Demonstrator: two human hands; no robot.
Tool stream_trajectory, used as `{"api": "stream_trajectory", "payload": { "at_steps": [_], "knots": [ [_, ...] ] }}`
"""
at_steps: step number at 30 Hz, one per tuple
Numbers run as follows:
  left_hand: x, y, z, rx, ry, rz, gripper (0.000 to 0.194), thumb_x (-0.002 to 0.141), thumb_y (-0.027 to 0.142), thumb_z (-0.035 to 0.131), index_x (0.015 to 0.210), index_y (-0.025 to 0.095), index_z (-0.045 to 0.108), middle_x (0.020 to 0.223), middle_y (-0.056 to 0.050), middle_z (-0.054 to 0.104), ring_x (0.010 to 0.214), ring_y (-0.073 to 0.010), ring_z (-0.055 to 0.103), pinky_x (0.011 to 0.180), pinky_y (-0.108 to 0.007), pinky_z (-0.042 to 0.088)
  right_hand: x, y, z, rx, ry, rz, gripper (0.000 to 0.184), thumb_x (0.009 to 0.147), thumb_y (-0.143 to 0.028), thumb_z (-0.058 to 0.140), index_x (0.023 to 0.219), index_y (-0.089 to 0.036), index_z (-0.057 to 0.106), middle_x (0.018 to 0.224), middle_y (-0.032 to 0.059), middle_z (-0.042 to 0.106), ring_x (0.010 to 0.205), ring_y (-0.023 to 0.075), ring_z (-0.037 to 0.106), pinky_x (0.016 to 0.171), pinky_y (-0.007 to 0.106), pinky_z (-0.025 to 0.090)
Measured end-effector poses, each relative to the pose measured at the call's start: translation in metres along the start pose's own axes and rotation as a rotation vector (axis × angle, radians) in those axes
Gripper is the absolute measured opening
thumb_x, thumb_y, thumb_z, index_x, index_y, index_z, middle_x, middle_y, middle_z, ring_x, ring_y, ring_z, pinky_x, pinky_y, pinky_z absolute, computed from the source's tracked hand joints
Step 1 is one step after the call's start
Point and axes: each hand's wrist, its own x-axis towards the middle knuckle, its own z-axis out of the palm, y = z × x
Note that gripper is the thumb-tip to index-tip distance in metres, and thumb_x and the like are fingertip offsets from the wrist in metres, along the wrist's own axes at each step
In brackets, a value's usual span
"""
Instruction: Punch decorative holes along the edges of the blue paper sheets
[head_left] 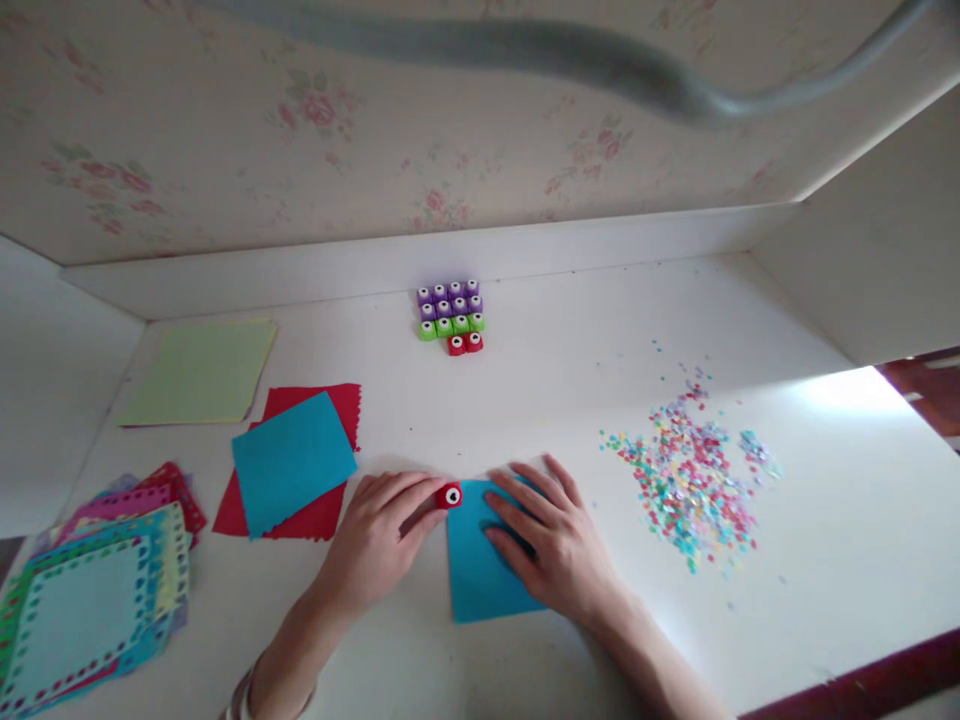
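Note:
My left hand (386, 535) pinches a small red craft punch (449, 495) with a white button and a dark mark on top. The punch sits at the upper left corner of a blue sheet of paper (480, 580). Resting on that sheet, my right hand (551, 535) has its fingers spread and flat, holding nothing. Whether the paper's corner is inside the punch slot is hidden.
Rows of purple, green and red punches (452, 315) stand by the back ledge. Blue paper (294, 462) lies over red paper (349, 410) at left, near pale green sheets (202, 372) and a pile of hole-edged sheets (82, 610). Confetti (701, 470) is scattered at right.

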Motion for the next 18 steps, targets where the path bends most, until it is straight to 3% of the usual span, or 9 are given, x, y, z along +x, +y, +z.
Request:
{"api": "stream_trajectory", "payload": {
  "at_steps": [18],
  "knots": [
    [-0.0007,0.0033,-0.0052,-0.002,-0.024,-0.055,0.032,0.092,0.039,0.062,0.122,0.029,0.063,0.119,-0.003,0.07,0.107,-0.0225,0.064,0.093,-0.037,0.048,-0.0008,0.0013,-0.0019,0.002,0.003,-0.011,0.031,0.094,-0.036,0.059,0.123,-0.028,0.066,0.132,0.0032,0.065,0.125,0.0279,0.054,0.114,0.055,0.028]
  ]
}}
